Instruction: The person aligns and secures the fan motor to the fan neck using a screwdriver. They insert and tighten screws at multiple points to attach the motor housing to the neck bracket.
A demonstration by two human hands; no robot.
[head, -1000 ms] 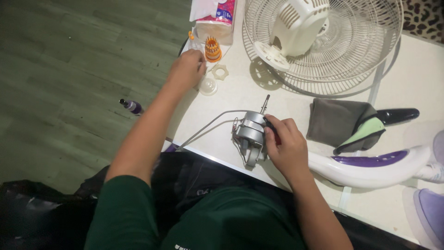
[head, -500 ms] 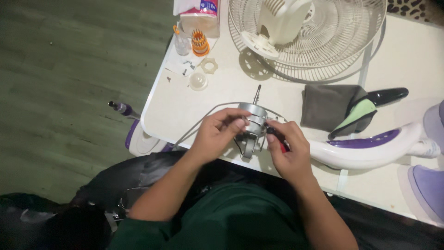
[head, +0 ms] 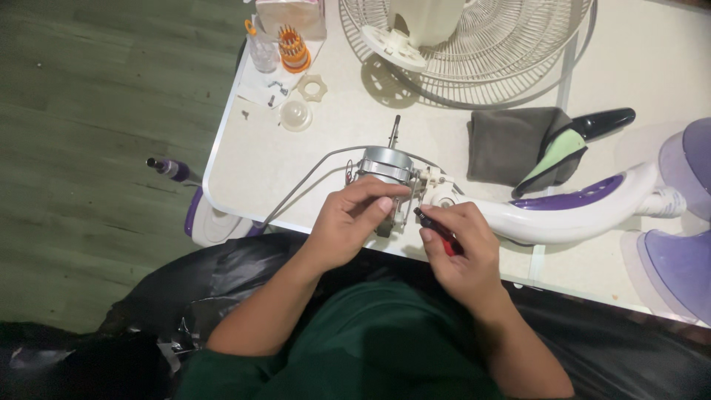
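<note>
Fan motor (head: 385, 169) on a white table (head: 326, 159), near its front edge, held by two hands.

Left hand (head: 348, 222) wrapped over the motor's near side, fingers closed on it. Right hand (head: 459, 248) just to the right, pinched shut on a red-handled screwdriver (head: 437, 230) with its tip against the motor's white end. Thin shaft (head: 395, 130) sticking up and away from the motor; grey cable (head: 304, 181) looping off to the left. To the right, a folded grey cloth (head: 511, 144), a black-and-green handle (head: 574, 141) lying on it, and a curved white and purple fan stand (head: 585, 204). Farther back, a white wire fan guard (head: 481, 44). At the back left corner, a clear cap (head: 295, 115), a plastic nut (head: 311, 88), loose screws (head: 274, 87) and an orange bit holder (head: 293, 49). Green plank floor (head: 96, 111) to the left.
</note>
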